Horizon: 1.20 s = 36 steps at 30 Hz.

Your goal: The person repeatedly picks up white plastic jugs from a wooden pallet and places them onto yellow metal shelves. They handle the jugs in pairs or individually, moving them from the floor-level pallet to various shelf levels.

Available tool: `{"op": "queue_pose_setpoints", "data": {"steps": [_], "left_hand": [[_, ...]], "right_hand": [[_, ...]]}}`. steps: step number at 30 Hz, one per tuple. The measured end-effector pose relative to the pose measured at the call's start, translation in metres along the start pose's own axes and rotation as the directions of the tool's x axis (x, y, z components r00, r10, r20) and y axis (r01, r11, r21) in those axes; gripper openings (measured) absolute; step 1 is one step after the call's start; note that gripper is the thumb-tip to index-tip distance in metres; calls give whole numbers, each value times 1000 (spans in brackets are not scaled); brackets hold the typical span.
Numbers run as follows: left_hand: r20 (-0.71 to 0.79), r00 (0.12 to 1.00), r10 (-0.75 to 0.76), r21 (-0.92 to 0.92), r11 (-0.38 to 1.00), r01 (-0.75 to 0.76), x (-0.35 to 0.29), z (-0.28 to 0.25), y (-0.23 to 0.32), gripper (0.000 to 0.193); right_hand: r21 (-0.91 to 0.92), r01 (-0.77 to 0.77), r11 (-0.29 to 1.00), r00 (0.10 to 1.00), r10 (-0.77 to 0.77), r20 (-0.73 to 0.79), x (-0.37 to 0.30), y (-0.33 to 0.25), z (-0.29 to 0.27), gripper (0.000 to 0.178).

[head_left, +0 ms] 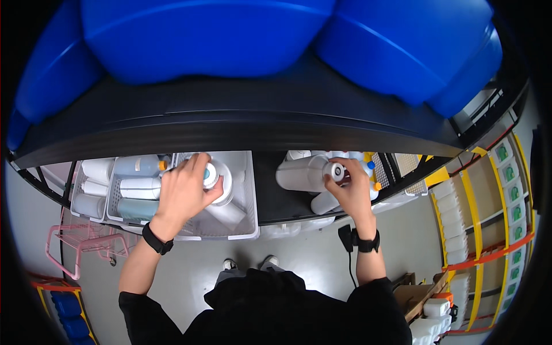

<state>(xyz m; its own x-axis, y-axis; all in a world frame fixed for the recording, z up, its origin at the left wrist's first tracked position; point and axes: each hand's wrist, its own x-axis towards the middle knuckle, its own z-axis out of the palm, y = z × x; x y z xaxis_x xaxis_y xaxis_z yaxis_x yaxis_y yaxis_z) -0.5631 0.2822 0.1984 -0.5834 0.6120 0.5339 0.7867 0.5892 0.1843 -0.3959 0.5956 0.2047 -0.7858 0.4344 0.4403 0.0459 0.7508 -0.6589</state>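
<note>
A person leans over a low shelf (270,195) under two blue drums (207,34), a white bottle in each hand. The left hand (184,192) is closed over the round top of a bottle (221,172) that stands in a white basket (248,230) at about ten o'clock from the person's body; thumb and fingers wrap its cap, which shows a light blue centre. The right hand (351,190) pinches the cap (334,171) of a white jug (302,172) lying on its side on the dark shelf at about one o'clock, fingers curled round the neck.

To my eye both grips sit high, on the caps, so the bodies would swing if lifted fast; a hold lower on the shoulder, or a straight pull clear of the basket wall, looks safer. The shelf edge above hangs close over the knuckles, which leaves little room to raise either bottle.

The bottles are plain white plastic, smooth and opaque; whether they are full I cannot tell. Beside the left one, more bottles (138,187) lie stacked in a second basket at nine o'clock, one with an orange cap. Behind the jug stand others with blue and yellow caps (372,175). Each wrist carries a black band. Farther out, a pink wire rack (86,241) sits on the grey floor at eight o'clock, and yellow racking (477,230) with white containers rises at three o'clock.
</note>
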Motion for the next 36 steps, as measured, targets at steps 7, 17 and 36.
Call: {"op": "queue_pose_setpoints", "data": {"steps": [7,17,36], "left_hand": [[-41,994,106,-145,983,-111,46,43,67,37],[277,904,326,-211,938,-274,52,172,157,43],[369,895,251,-264,952,-158,40,226,165,58]], "right_hand": [[-165,-1,986,993,21,118,26,135,56,39],[-70,-122,990,974,133,186,14,201,85,50],[234,-262,936,947,203,247,-118,155,20,43]]}}
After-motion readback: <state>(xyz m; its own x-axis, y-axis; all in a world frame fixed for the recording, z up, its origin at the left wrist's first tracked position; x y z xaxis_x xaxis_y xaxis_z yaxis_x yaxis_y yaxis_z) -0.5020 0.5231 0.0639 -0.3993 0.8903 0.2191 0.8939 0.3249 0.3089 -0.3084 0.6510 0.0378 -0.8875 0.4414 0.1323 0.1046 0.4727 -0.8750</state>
